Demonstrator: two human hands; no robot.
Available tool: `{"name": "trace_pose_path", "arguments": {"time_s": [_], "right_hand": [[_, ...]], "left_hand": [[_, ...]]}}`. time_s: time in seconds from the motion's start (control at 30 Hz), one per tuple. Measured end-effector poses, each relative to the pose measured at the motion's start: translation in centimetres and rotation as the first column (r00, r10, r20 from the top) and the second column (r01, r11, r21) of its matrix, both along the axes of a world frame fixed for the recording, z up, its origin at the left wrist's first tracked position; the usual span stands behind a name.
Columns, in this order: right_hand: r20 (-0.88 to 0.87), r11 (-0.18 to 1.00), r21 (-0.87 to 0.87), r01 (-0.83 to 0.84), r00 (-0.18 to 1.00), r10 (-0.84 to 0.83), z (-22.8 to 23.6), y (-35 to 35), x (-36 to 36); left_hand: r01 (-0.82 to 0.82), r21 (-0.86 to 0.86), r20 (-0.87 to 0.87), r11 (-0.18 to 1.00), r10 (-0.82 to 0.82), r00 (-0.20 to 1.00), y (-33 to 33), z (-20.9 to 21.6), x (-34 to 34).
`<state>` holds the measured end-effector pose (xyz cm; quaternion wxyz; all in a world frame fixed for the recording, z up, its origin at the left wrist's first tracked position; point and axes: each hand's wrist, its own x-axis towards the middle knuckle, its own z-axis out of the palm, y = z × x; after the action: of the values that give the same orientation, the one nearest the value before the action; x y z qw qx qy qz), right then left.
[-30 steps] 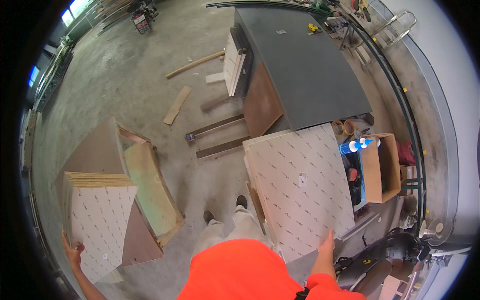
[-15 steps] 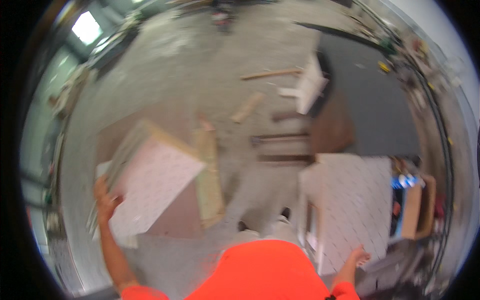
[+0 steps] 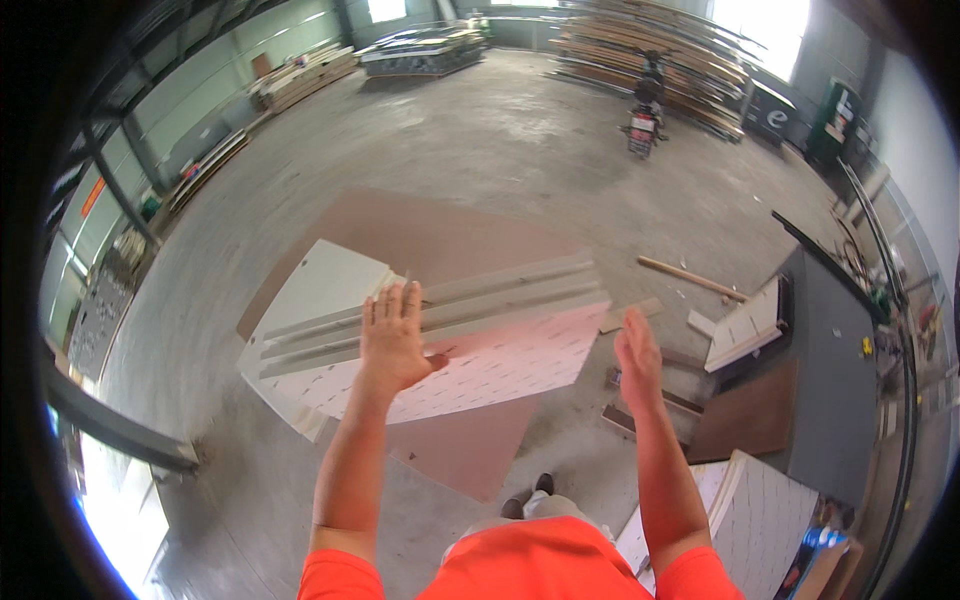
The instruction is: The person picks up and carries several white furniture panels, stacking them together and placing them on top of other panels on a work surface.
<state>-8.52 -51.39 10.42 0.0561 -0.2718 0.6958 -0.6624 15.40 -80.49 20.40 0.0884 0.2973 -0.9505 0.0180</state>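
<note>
A thick board [image 3: 480,360] with a pale pink, dash-printed face stands tilted in front of me, its several grooved edges turned up. My left hand [image 3: 395,345] is open, fingers straight and spread, over those edges; whether it touches them I cannot tell. Just past the board's right end, my right hand [image 3: 638,362] is raised, fingers stretched out, holding nothing. Beneath the board lie a white panel [image 3: 325,280] and a large brown sheet [image 3: 470,450] flat on the concrete floor.
To my right are a dark grey panel [image 3: 835,400], a brown board [image 3: 750,410], a white printed panel [image 3: 765,510] and an open carton [image 3: 835,575]. Wooden strips [image 3: 690,277] lie on the floor. Farther off stand a motorcycle [image 3: 643,115] and stacked lumber [image 3: 610,45]. A metal beam [image 3: 120,425] crosses at left.
My view has swung left, bringing the board to the middle. My left hand is now over its upper edges. My right hand has come forward from beside the white panel to the board's right end.
</note>
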Motion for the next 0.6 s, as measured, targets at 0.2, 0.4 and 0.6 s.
{"name": "trace_pose_path", "arguments": {"time_s": [0.2, 0.4, 0.6], "right_hand": [[0.229, 0.996, -0.081, -0.044, 0.971, 0.062, 1.4, -7.2, -2.8], [-0.031, 0.990, -0.005, 0.143, 0.989, -0.143, 2.2, -7.6, -0.5], [-0.849, 0.959, 0.163, 0.232, 0.528, 0.017, 6.7, -10.1, 5.6]], "left_hand": [[0.034, 0.045, -0.009, 0.998, -0.034, 0.999, 0.0, 0.1, 0.5], [0.191, 0.229, -0.226, 0.955, -0.138, 0.964, -6.7, 0.0, 4.1], [0.245, 0.338, -0.135, 0.909, -0.211, 0.968, -9.5, 1.3, 5.4]]}}
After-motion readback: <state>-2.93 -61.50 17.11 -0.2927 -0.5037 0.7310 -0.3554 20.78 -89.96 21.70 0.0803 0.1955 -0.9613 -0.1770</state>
